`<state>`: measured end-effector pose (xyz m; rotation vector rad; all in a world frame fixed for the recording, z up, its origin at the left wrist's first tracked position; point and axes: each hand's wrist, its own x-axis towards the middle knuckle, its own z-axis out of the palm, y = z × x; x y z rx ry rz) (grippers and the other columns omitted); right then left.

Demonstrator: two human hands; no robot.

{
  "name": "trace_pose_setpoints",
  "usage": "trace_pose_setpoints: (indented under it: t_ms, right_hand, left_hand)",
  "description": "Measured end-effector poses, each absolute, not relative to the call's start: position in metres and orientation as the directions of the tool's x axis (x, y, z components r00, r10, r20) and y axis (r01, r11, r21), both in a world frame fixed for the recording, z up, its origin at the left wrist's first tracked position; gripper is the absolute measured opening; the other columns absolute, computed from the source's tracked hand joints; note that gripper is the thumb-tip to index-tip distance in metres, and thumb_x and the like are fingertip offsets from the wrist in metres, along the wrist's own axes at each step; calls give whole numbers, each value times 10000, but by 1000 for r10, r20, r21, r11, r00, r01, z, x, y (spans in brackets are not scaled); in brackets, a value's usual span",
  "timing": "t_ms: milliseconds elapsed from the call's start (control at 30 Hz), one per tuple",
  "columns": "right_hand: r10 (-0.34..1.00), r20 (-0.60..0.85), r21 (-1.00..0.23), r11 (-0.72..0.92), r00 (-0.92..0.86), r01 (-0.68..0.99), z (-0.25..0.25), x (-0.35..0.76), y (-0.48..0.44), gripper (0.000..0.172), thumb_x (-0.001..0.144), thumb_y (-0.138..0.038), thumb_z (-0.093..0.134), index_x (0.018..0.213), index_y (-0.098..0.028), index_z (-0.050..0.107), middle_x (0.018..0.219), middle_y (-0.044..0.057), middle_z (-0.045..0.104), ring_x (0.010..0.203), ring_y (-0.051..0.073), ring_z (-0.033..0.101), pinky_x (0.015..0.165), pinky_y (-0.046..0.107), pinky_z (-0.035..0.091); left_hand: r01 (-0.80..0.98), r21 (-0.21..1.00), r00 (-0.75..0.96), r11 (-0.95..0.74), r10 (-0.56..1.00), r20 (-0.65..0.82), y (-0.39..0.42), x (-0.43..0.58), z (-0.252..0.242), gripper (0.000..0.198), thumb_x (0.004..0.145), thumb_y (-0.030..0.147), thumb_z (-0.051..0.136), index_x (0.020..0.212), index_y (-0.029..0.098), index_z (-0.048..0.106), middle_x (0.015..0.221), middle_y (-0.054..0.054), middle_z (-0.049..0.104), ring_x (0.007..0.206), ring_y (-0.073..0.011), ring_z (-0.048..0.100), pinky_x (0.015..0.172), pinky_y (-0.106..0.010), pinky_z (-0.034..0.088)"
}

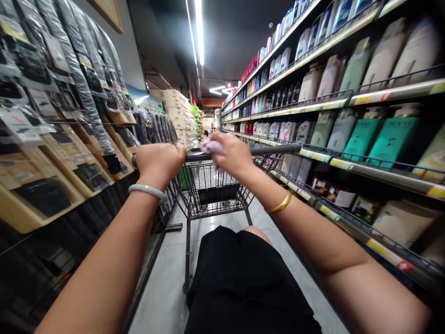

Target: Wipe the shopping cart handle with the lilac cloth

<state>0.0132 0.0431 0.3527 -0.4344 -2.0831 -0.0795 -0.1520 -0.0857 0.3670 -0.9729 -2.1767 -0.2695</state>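
A shopping cart (217, 190) of dark wire stands in front of me. My left hand (160, 163) is wrapped round the left part of its grey handle bar (271, 149). Bunched in the fingers of my right hand (233, 153) is a soft lilac cloth (213, 146), somewhat blurred. This hand is at the bar, right of the middle; whether it touches the bar I cannot tell. Through the wire, the part of the basket that shows holds no goods I can make out.
Shelves of pump bottles (394, 134) line the right side, edged with a metal price rail (392, 181). Packaged belts (93, 102) and boxes (62, 162) hang or stand close on the left. Pale tiled floor (174, 269) runs along the aisle. Stacked cartons (175, 113) stand farther ahead.
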Motion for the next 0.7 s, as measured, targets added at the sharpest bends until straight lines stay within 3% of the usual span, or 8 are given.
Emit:
trace_pose_setpoints:
  t_ms: [133,267,433,600,700]
  right_hand:
    - [20,848,77,984,-530,161,348,-10,19,394,884,-221,584,1273,-265,630,1255,74,661,1106,235,606,942,373,491]
    - [38,865,53,984,-500,167,344,9,46,374,900,-278,594,1273,-257,617,1218,68,677,1097,234,617,935,374,511]
    - [177,931,-54,932,-319,360,331,10,56,348,926,-316,565,1262,-242,613,1188,91,666,1073,262,608,933,429,523]
    - [27,885,134,941,-465,311,330,-22,16,420,955,-275,530,1374,-253,550,1350,97,584,1190,268,561,1002,443,507]
    - [-35,794,205,955,-607,214,349,-11,21,433,919,-254,558,1351,-232,572,1296,58,620,1149,228,603,950,385,524]
  left_hand:
    - [735,-150,-396,662,597,698,-90,-154,365,809,945,403,75,960,47,801,921,-242,752,936,-395,708,718,-433,454]
    - [735,-143,-390,663,586,710,-92,-150,364,795,950,422,97,944,60,805,921,-231,758,952,-373,705,709,-411,454]
    - [727,-83,-439,682,554,707,-87,-147,366,766,957,420,124,953,59,800,914,-216,756,935,-346,702,724,-399,459]
    - [757,-113,-446,643,636,629,-93,-148,367,651,970,386,215,995,43,768,1005,-206,746,1024,-337,681,826,-417,459]
    - [768,-99,-446,633,639,626,-95,-146,365,741,994,437,160,1050,-41,724,1089,-254,716,1115,-385,647,892,-476,453]
